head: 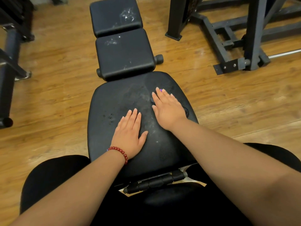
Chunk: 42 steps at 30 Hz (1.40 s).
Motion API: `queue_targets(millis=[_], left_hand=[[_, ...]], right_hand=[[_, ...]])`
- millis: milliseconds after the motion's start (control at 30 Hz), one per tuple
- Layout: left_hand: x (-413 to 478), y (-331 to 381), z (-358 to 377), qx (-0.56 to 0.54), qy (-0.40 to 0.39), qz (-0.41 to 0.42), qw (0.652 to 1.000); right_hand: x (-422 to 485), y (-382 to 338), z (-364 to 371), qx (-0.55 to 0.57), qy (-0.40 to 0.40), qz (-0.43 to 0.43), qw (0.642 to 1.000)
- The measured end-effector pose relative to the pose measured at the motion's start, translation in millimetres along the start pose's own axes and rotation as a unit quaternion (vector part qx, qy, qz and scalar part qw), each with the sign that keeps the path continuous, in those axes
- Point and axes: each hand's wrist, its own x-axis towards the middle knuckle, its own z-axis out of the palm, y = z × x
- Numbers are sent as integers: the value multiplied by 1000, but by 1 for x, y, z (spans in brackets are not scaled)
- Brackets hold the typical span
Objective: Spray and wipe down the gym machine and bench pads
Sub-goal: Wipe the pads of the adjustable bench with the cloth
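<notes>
Wiping step on the large near pad (105,103). Right hand (168,110) lies flat, fingers straight, pressing a dark cloth (186,111) on the pad's upper right. Left hand (130,136) is flat on the pad, holding nothing. Middle pad (125,54) and far pad (112,15) show white spray streaks. Likely next: sweep the cloth across, then reach forward to those.

Black bench pads (123,54), red bracelet (119,151)

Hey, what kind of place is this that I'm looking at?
Most likely a gym. A black padded workout bench sits in front, a heavy steel machine frame stands on the wood floor, and a chrome bar pokes in at right.
</notes>
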Motion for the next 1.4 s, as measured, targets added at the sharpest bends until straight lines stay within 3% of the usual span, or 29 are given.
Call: queue_targets(millis=[233, 467, 600, 733, 900, 1033, 1133, 1300, 1400], left_hand=[[-2, -2, 8, 6, 13, 4, 1000], [-2, -1, 8, 19, 8, 7, 1000], [-4, -1, 10, 18, 22, 14, 1000], [-13, 5, 18, 27, 31, 14, 999], [-18, 5, 20, 35, 32, 13, 999], [-19, 4, 23, 35, 35, 17, 999], [-20, 3, 20, 46, 32, 28, 998], [-31, 2, 25, 71, 20, 43, 996], [-31, 0, 27, 84, 30, 56, 994]], right_hand=[[-58, -4, 13, 12, -1, -71, 997], [-23, 2, 3, 33, 7, 35, 999], [-64, -1, 26, -4, 32, -53, 998], [-68, 26, 20, -65, -7, -138, 988], [-50, 24, 7, -14, 13, -43, 999], [-81, 24, 26, -60, 30, -174, 983], [-76, 49, 23, -99, 0, -247, 964], [-51, 42, 4, -67, 9, -104, 992], [-74, 28, 19, -73, 32, -165, 983]])
